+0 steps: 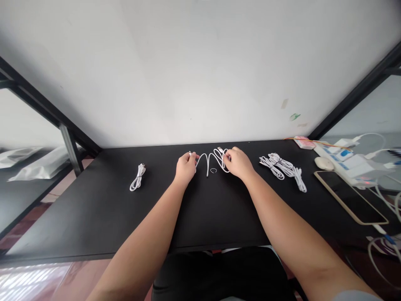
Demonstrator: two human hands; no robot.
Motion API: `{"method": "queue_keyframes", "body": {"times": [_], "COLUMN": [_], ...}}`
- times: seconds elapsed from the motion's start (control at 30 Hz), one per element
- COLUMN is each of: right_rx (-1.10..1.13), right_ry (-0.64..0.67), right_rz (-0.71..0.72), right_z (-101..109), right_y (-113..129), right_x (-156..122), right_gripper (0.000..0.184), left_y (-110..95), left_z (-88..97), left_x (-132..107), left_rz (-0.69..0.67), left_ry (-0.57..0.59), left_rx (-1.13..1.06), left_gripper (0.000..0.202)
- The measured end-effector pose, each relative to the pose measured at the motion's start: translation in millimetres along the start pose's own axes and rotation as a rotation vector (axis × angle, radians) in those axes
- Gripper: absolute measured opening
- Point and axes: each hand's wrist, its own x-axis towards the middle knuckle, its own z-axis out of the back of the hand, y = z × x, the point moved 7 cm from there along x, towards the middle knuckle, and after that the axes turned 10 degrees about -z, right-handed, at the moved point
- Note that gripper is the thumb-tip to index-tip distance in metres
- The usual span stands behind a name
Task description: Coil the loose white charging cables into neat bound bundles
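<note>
I've one bundled cable (138,177) at centre-left, my left hand (185,167) and right hand (238,162) pinching a half-folded white cable (210,160), and several bundles (283,166) waiting at right.

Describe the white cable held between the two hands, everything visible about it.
The cable is thin, white and looks plastic-coated. It lies partly unwound on the black table, zigzagging between the hands. The left hand pinches one end, where a small connector shows; the right hand grips the other end, which is gathered in a few loops. A small white tie lies loose on the table just below its middle, not touching it as far as can be seen.
</note>
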Motion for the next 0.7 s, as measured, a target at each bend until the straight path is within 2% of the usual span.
{"method": "queue_keyframes", "body": {"times": [0.13, 0.23, 0.33, 0.43, 0.57, 0.7], "right_rx": [0.205, 0.38, 0.59, 0.837, 1.124, 1.345], "right_ry": [0.083, 0.066, 0.02, -0.033, -0.138, -0.259], "right_rz": [-0.13, -0.157, -0.188, -0.273, -0.41, -0.502], "right_z": [-3, -3, -4, -6, -7, -8], "right_y": [-3, -7, -14, -26, -42, -58], "right_x": [-2, -1, 4, 9, 12, 13], "right_gripper": [0.028, 0.029, 0.027, 0.018, 0.012, 0.013], "left_y": [-1, 2, 1, -3, -3, 5], "left_z": [9.8, 14.5, 12.4, 13.8, 27.4, 41.4], "left_x": [2, 3, 2, 0, 2, 5], "left_rz": [-0.054, 0.001, 0.085, 0.104, 0.047, 0.113], "left_ry": [-0.103, -0.189, -0.224, -0.256, -0.359, -0.49], "left_rx": [0.011, -0.103, -0.301, -0.385, -0.367, -0.479], "left_gripper": [0.045, 0.051, 0.05, 0.05, 0.047, 0.044]}}
